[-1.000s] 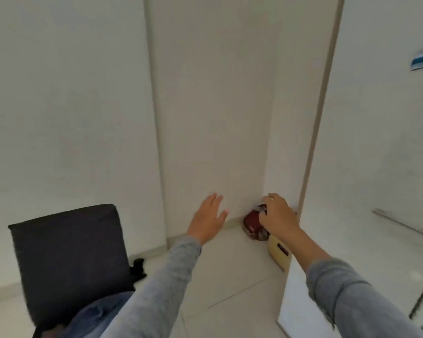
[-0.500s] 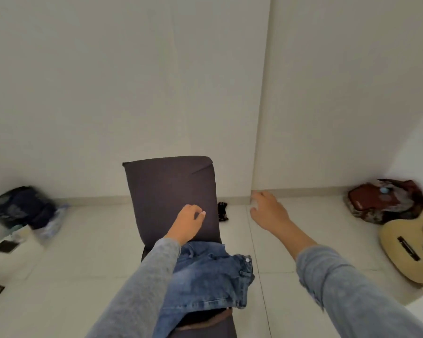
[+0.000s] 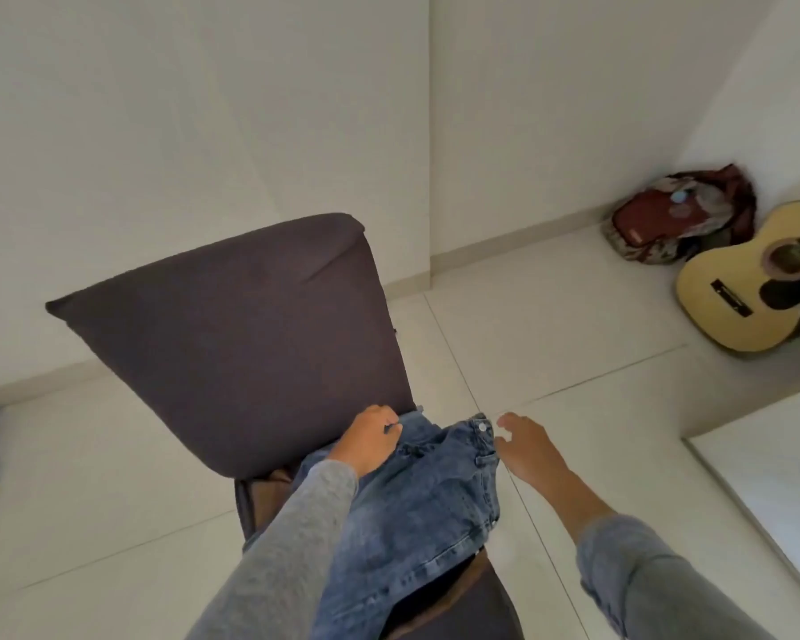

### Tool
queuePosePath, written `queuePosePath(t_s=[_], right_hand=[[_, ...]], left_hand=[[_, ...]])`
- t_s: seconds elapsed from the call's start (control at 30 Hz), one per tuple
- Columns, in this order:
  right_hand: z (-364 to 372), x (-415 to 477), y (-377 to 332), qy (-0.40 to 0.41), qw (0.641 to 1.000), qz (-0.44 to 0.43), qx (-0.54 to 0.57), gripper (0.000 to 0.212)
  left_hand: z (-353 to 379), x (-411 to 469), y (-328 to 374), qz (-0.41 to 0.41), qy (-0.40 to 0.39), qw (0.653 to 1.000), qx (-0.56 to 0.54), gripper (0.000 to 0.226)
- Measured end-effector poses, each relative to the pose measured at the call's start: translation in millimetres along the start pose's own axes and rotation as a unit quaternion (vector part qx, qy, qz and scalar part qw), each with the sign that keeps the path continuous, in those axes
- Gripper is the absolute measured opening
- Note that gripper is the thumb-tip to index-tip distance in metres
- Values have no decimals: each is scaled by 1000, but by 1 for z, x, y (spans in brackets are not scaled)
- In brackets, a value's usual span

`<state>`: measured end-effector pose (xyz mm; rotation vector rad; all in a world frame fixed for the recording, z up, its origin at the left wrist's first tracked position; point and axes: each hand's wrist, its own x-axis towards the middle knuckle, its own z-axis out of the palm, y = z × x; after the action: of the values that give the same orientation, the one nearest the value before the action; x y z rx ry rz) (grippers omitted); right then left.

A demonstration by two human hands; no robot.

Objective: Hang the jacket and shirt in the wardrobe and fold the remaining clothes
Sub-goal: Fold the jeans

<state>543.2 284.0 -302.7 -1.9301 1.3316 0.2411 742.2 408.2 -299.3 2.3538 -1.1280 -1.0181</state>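
Gripping the jeans [image 3: 435,501] on the chair [image 3: 232,344], the left hand [image 3: 370,441] is apparently readying them for folding — the right hand [image 3: 525,450] is hovering open just beside.

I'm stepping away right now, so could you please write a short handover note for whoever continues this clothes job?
Left hand: fingers curled on the blue jeans at the waistband.
Right hand: open, beside the waistband's button corner; contact unclear.
The jeans lie crumpled on the dark chair seat.
Done: cannot confirm; jacket, shirt and wardrobe are not in view.
To do: fold the jeans, check the hanging.
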Motion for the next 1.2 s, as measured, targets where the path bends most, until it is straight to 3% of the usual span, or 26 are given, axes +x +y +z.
queuePosePath(t_s=[0.13,0.27,0.47,0.63,0.8,0.9,0.97,1.03,1.1,1.2], right_hand=[[54,28,34,-39,993,87,74,17],[116,53,67,-76,982,132,109,33],[186,86,106,-107,935,276,194,57],[213,104,116,-11,857,380,348,64],[207,102,113,120,808,410,405,49],[178,94,105,159,750,396,505,41],[153,86,96,168,738,351,552,24],[130,79,84,158,753,283,573,12],[108,71,69,127,771,211,587,13],[76,58,38,74,807,129,572,15]], left_hand=[[50,45,-29,9,-30,999,6,25],[108,81,-59,29,-38,998,47,25],[147,119,-71,81,32,985,146,32],[154,135,-76,86,60,975,196,43],[160,126,-79,94,73,975,188,43],[168,108,-76,77,31,977,197,46],[172,96,-73,59,-6,979,197,49],[171,82,-66,24,-48,983,174,51],[170,73,-59,-16,-91,986,137,54],[155,53,-40,-54,-144,988,-31,46]])
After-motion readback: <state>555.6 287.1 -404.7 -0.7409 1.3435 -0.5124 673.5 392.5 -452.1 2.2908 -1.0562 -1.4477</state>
